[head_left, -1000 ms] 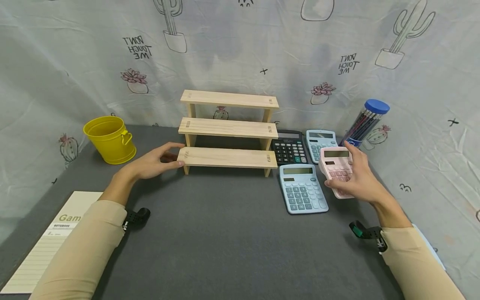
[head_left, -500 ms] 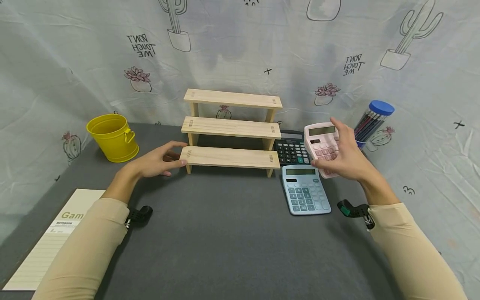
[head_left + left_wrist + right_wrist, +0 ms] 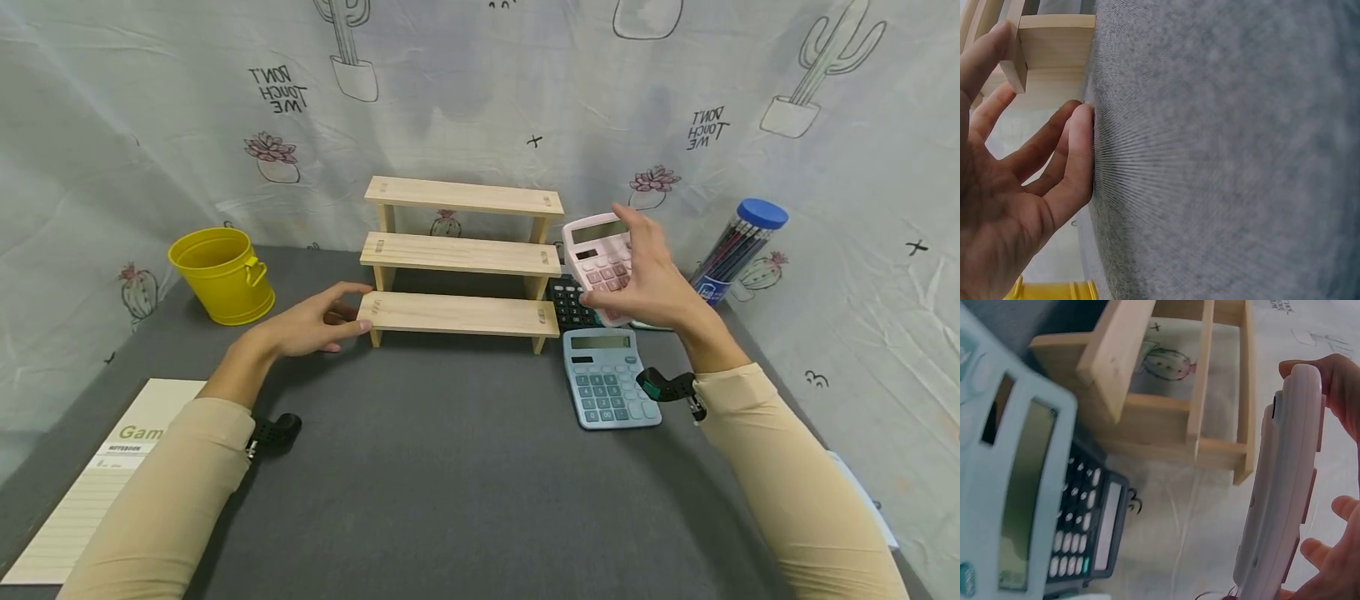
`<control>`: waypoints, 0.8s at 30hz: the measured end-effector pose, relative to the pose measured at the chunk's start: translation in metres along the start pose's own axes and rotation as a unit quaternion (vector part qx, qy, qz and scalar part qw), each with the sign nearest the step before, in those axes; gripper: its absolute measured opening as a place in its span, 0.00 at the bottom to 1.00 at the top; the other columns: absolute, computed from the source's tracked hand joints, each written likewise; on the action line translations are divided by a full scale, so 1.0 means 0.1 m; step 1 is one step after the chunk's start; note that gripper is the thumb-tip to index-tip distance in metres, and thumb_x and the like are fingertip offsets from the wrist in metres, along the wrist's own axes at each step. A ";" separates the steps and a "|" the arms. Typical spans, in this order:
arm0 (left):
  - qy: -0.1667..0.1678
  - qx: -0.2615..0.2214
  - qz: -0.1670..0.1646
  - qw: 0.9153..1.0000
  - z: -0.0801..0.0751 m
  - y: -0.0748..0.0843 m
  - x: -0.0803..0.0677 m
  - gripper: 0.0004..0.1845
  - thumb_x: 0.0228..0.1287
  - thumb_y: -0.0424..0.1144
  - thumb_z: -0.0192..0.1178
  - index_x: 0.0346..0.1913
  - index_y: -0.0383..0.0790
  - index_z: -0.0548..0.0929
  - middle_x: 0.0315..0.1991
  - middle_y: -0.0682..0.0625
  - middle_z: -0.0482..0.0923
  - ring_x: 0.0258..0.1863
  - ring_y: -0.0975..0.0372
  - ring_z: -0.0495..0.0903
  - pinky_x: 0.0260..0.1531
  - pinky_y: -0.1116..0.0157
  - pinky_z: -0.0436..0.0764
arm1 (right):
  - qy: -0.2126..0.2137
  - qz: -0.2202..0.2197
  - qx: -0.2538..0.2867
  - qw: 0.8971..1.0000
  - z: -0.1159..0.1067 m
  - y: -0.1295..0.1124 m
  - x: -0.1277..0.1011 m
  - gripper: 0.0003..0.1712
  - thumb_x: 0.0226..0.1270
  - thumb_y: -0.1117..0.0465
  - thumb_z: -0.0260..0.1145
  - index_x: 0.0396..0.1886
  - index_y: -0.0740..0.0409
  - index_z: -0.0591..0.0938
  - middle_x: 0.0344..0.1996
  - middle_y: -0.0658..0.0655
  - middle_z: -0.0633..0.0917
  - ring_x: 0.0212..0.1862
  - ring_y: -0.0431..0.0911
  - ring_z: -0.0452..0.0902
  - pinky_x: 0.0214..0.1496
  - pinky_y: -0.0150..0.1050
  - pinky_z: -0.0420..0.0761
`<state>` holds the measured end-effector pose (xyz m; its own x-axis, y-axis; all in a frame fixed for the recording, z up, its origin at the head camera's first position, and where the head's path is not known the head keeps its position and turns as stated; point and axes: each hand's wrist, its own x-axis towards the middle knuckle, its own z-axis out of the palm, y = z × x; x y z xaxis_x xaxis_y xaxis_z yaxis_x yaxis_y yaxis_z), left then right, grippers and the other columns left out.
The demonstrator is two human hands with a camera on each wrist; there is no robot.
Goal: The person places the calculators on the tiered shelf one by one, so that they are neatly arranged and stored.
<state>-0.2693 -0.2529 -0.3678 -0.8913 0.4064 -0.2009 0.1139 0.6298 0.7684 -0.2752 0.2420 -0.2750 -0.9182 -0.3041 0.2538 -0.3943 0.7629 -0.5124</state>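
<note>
In the head view my right hand [image 3: 654, 279] grips a pink calculator [image 3: 598, 250] by its edges, thumb on the lower side and fingers at the top. The calculator [image 3: 1282, 487] is raised and seen edge-on in the right wrist view, to the right of the wooden shelf. My left hand [image 3: 311, 321] pinches the left end of the lowest board of the three-tier wooden shelf [image 3: 461, 314] between thumb and index finger. The other fingers of the left hand [image 3: 1016, 206] rest down at the grey tabletop.
A light blue calculator [image 3: 609, 379] lies right of the shelf, with a black calculator [image 3: 568, 304] behind it. A clear tube of pencils [image 3: 731, 254] with a blue lid leans at the right. A yellow bucket [image 3: 225, 279] and a notebook [image 3: 97, 492] are at the left.
My right hand has lifted the pink calculator and carried it left, from beside the pencil tube to over the black calculator. My left hand stays at the shelf's end.
</note>
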 end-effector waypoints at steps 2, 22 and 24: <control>0.000 0.000 0.000 1.000 0.00 0.00 0.00 0.43 0.72 0.60 0.61 0.81 0.57 0.51 0.74 0.30 0.62 0.69 0.37 0.69 0.48 0.52 0.86 | 0.007 -0.008 -0.002 1.000 0.02 -0.04 0.06 0.73 0.48 0.51 0.83 0.85 0.37 0.43 0.80 0.64 0.47 0.68 0.62 0.58 0.69 0.71 0.63; -0.002 -0.006 -0.005 1.000 0.01 -0.03 0.02 0.45 0.72 0.61 0.61 0.82 0.57 0.50 0.74 0.30 0.61 0.68 0.38 0.70 0.48 0.51 0.86 | -0.001 -0.020 0.027 0.999 0.21 -0.58 0.59 0.72 0.47 0.46 0.83 0.84 0.32 0.45 0.78 0.59 0.52 0.63 0.57 0.62 0.67 0.61 0.68; -0.001 -0.006 -0.005 1.000 0.01 -0.03 0.02 0.44 0.71 0.61 0.62 0.82 0.58 0.51 0.74 0.31 0.62 0.68 0.38 0.70 0.48 0.51 0.86 | -0.003 -0.017 0.026 1.000 0.22 -0.62 0.65 0.71 0.48 0.44 0.82 0.83 0.31 0.44 0.77 0.59 0.52 0.63 0.57 0.62 0.67 0.61 0.68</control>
<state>-0.2709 -0.2532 -0.3708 -0.8913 0.4020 -0.2097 0.1005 0.6261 0.7733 -0.3111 0.1627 -0.2447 -0.9042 -0.3328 0.2678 -0.4270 0.7209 -0.5458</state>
